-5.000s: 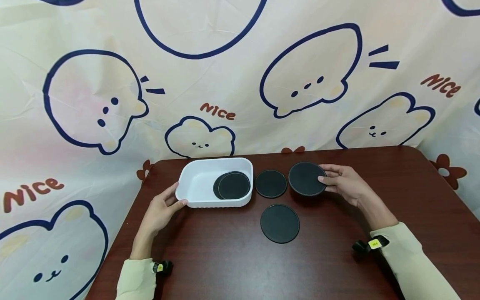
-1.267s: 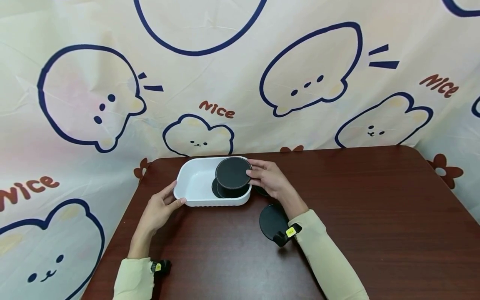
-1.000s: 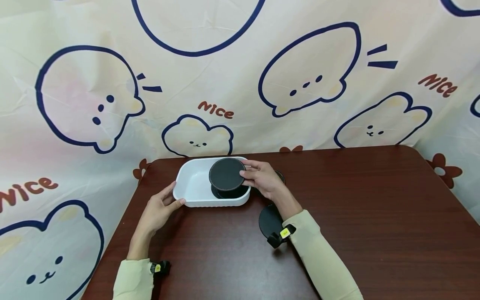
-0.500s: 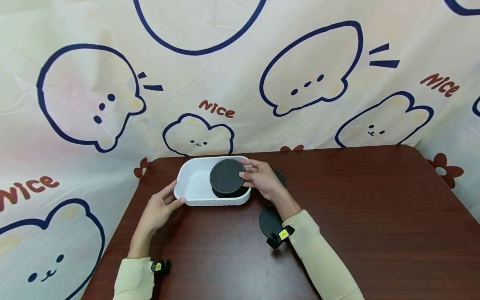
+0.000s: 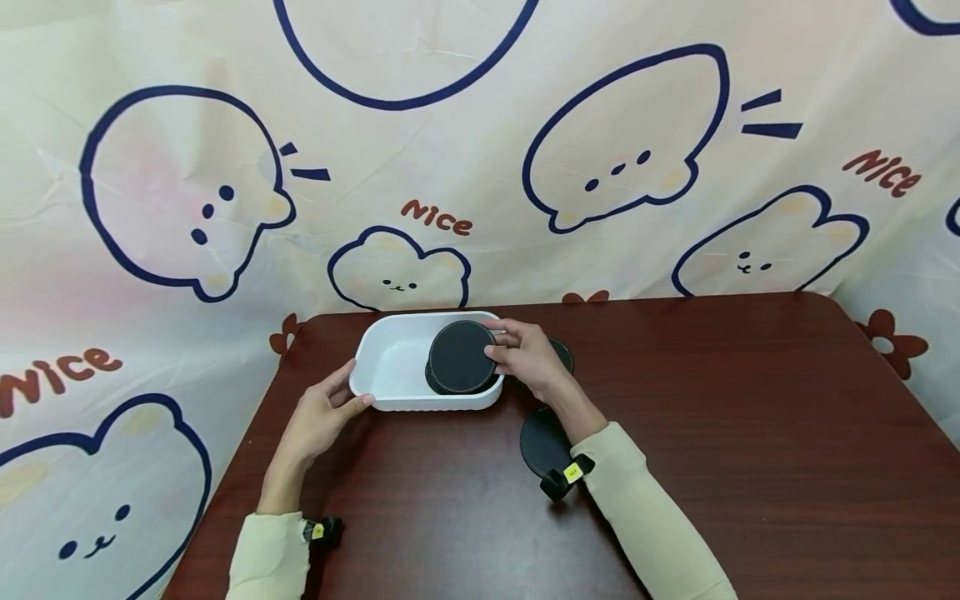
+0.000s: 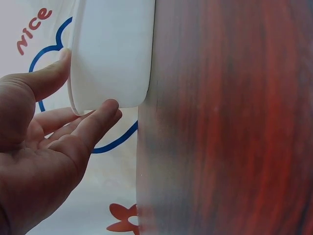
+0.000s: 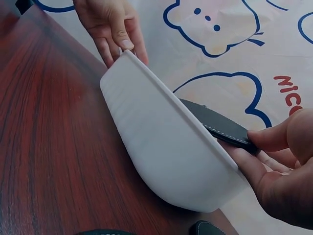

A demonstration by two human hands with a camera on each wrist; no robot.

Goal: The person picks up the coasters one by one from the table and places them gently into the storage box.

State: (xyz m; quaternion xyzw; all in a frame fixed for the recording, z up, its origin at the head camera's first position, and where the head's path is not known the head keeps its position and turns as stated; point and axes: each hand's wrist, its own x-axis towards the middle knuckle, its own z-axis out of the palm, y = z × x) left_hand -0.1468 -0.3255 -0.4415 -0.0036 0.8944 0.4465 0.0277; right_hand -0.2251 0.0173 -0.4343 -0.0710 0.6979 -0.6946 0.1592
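Note:
At the back left of the table stands a white plastic tray [image 5: 390,360]. My left hand [image 5: 318,418] holds its left end, the thumb [image 6: 62,58] at the rim and the fingers against the outer wall. With my right hand [image 5: 528,360] I pinch a round black coaster [image 5: 461,357] by its right edge. White stitching runs along this coaster's edge in the right wrist view. It is tilted within the tray's right half, its held edge just above the rim. Beneath it a dark edge of the coasters [image 5: 431,377] in the tray shows; the rest is hidden.
Two more black coasters lie on the brown table [image 5: 750,417] right of the tray. My right hand partly covers the rear coaster [image 5: 562,353]; the front coaster [image 5: 543,442] is partly behind my right wrist camera. A printed cloth [image 5: 600,100] hangs along the back edge.
My right hand has carried the coaster left from the table's right side into the tray and lowered it over the coasters there. My left hand keeps its hold on the tray.

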